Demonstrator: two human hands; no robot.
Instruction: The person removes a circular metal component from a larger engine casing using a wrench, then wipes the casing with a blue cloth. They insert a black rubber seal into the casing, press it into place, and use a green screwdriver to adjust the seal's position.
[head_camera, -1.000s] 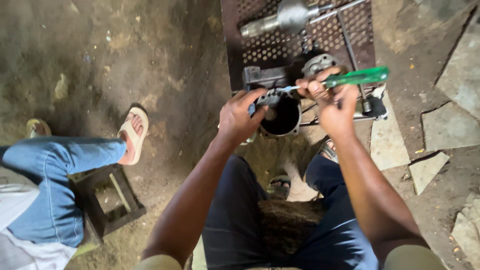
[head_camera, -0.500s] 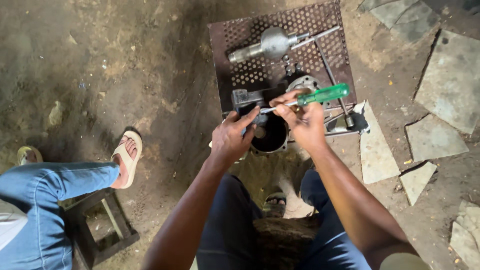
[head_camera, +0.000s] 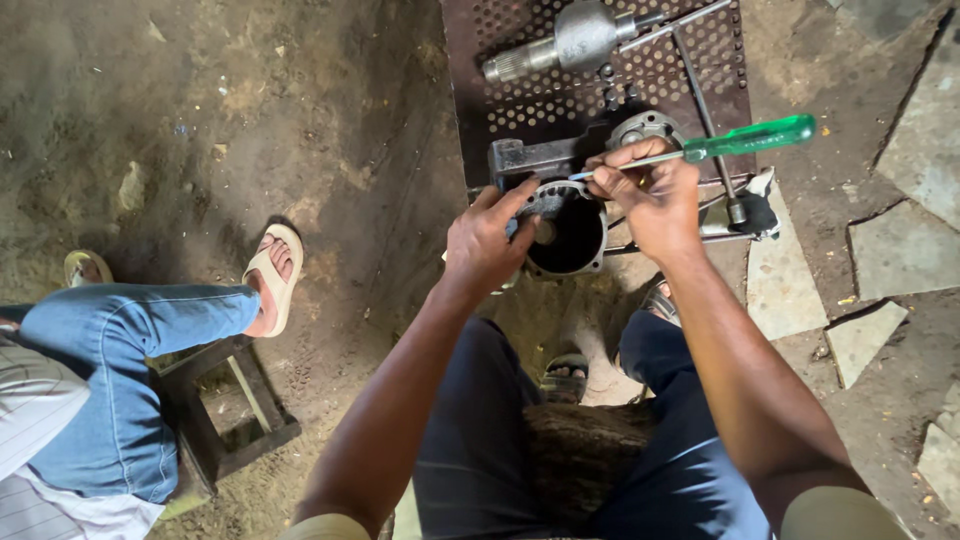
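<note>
Two bare hands work low over a dirt floor scattered with flat broken stone slabs on the right. Largest on that floor is a rusty brown perforated metal plate lying far from the seated person, whose dark trousers fill the near middle. At the left sits another person in blue jeans with a pale sandal on one foot, beside a small dark wooden stool. On the far part of the plate lies a grey steel shaft with a bulbous middle, and a thin metal rod runs down the plate's right side. At the plate's near edge stands a dark round metal housing with an open bore, joined to a grey blocky casting just beyond it. The left hand presses against the housing's left rim, its grip wrapped on the edge with fingers spread over the top. The right hand sits just right of the housing, its grip clenched around the steel shank of a green-handled screwdriver; the translucent handle sticks out to the right and the tip points left toward the housing's far rim. A small grey round part shows just beyond the right hand's knuckles.
</note>
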